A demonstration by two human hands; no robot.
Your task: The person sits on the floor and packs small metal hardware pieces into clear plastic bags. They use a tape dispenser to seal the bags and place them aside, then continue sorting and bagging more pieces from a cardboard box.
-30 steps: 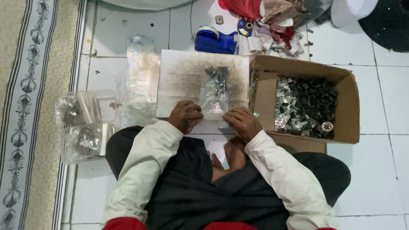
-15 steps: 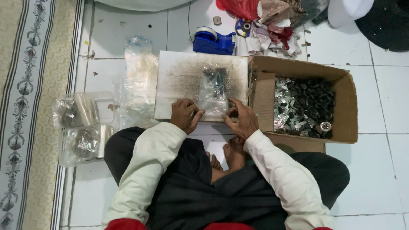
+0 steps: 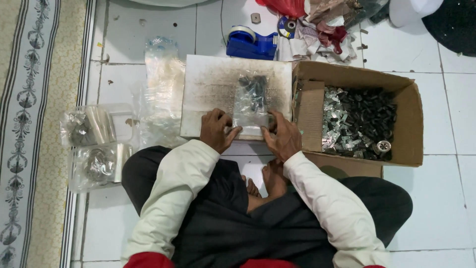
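Observation:
A small clear plastic bag (image 3: 252,101) with dark metal parts inside lies on a stained white board (image 3: 213,89) on the floor in front of me. My left hand (image 3: 216,130) presses on the bag's near left corner. My right hand (image 3: 281,135) holds its near right corner. Both thumbs pinch the bag's lower edge against the board.
An open cardboard box (image 3: 406,124) full of small metal parts stands to the right of the board. Empty clear bags (image 3: 159,74) lie to the left, with filled bags (image 3: 91,146) further left. A blue tape dispenser (image 3: 250,43) sits behind the board. A patterned rug (image 3: 34,124) runs along the left.
Both hands have shifted slightly along the bag's near edge, and the bag lies flatter on the board.

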